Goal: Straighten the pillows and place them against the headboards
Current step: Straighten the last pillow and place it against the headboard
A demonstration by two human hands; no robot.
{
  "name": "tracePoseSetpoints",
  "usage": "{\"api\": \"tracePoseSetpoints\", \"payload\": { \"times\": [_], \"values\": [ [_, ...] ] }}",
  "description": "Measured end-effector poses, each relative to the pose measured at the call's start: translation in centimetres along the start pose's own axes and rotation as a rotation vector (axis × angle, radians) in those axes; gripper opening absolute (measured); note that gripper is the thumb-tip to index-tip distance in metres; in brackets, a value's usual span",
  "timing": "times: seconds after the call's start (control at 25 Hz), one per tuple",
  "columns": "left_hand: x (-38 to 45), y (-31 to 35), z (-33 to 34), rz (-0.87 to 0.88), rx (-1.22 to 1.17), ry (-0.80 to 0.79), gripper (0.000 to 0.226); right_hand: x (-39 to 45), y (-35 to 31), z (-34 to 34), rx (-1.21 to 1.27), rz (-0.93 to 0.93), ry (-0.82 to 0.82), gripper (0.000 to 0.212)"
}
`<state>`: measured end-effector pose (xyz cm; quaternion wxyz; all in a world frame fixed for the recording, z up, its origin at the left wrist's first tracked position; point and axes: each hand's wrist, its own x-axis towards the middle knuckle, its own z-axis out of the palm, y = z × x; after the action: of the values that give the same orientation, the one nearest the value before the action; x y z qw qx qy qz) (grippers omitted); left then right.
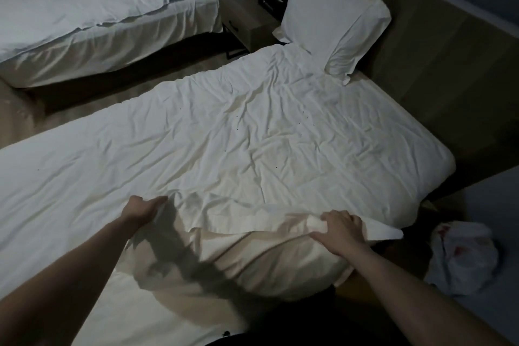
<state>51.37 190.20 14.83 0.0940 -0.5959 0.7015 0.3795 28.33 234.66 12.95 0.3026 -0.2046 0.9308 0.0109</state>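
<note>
A white pillow [241, 258] lies flat on the near edge of the bed [224, 135], right in front of me. My left hand [143, 209] grips its far left corner. My right hand [341, 230] clutches the far right edge, where the pillowcase flap sticks out to the right. A second white pillow [331, 19] stands upright against the wooden headboard [438, 59] at the bed's far corner. The sheet between the two pillows is wrinkled.
A second bed [98, 3] with white bedding runs along the upper left, across a strip of floor. A wooden nightstand [247, 22] sits between the beds at the headboard end. A crumpled white plastic bag [463, 255] lies on the floor at the right.
</note>
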Motion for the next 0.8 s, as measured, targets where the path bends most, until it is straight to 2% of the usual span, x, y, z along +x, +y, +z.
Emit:
{"api": "tracePoseSetpoints", "payload": {
  "times": [0.04,0.12,0.16,0.24,0.36,0.44,0.6,0.72,0.8],
  "values": [
    [-0.5,0.9,0.3,0.013,0.027,0.010,0.056,0.9,0.7,-0.4,0.035,-0.029,-0.023,0.054],
    [-1.0,3.3,0.7,0.033,0.073,0.062,0.043,2.3,2.3,-1.7,0.147,-0.117,-0.072,0.048],
    [-1.5,4.5,0.5,0.033,0.069,0.099,0.043,2.6,2.9,-2.7,0.189,-0.160,-0.073,0.047],
    [-2.5,7.2,-0.4,0.073,-0.004,0.175,0.047,2.7,4.1,-5.2,0.259,-0.215,-0.004,0.048],
    [-4.9,12.3,-1.3,0.175,-0.101,0.236,0.038,3.1,7.1,-9.2,0.372,-0.266,0.183,0.049],
    [-6.5,15.3,-1.1,0.239,-0.107,0.202,0.036,3.9,9.6,-11.9,0.425,-0.257,0.282,0.045],
    [-8.7,18.1,1.6,0.292,-0.108,0.056,0.053,5.3,13.9,-15.9,0.423,-0.194,0.432,0.040],
    [-10.3,19.5,5.2,0.323,-0.244,-0.098,0.042,5.8,16.6,-18.1,0.392,0.054,0.584,0.036],
    [-12.2,20.4,8.4,0.330,-0.281,-0.240,0.030,5.8,17.1,-19.5,0.588,0.207,0.551,0.035]
  ]
}}
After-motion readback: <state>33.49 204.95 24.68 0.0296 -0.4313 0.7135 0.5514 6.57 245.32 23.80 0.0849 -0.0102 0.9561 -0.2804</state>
